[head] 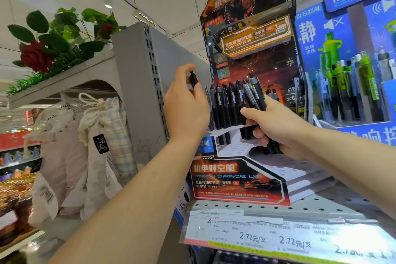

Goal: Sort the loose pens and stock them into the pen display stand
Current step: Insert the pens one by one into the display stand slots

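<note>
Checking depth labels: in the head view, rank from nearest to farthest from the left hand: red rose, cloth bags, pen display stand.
1. Pen display stand, just right of the left hand.
2. Cloth bags, lower left.
3. Red rose, far left, up on the shelf top.

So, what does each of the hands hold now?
Left hand: pinches one slim black plastic pen.
Right hand: grips a bundle of black pens.

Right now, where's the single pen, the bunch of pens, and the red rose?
single black pen (193, 78), head view, upper barrel above left-hand fingers
bunch of black pens (254, 94), head view, barrels above right hand
red rose (35, 57), head view, petals
</note>
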Demonstrator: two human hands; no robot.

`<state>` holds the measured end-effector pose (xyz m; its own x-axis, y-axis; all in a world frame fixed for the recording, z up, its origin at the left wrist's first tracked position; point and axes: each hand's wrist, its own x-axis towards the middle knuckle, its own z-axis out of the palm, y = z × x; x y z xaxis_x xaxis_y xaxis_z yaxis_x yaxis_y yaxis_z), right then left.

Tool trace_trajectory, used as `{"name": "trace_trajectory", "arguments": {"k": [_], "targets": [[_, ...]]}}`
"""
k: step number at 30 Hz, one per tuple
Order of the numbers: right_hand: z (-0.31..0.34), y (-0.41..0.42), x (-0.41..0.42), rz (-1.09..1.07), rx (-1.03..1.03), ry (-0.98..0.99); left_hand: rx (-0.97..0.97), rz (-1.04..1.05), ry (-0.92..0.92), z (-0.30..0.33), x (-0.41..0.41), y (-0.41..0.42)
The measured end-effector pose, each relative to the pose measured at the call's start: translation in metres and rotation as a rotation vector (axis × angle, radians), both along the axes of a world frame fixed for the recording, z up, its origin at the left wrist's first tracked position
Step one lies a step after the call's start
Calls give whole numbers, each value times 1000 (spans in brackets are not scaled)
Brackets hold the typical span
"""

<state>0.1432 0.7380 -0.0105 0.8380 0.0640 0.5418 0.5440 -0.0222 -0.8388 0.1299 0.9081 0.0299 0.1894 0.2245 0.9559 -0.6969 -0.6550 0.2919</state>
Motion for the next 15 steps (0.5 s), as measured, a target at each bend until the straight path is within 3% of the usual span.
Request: {"name": "trace_trajectory", "arguments": {"k": [5, 11, 15], "targets": [[1, 3, -1, -18, 11, 32, 8, 4, 51, 0, 1, -1], [0, 4, -2, -55, -8, 18, 176, 99, 439, 4, 9, 0], [1, 4, -2, -67, 0, 28, 200, 93, 557, 5, 9, -2]]}}
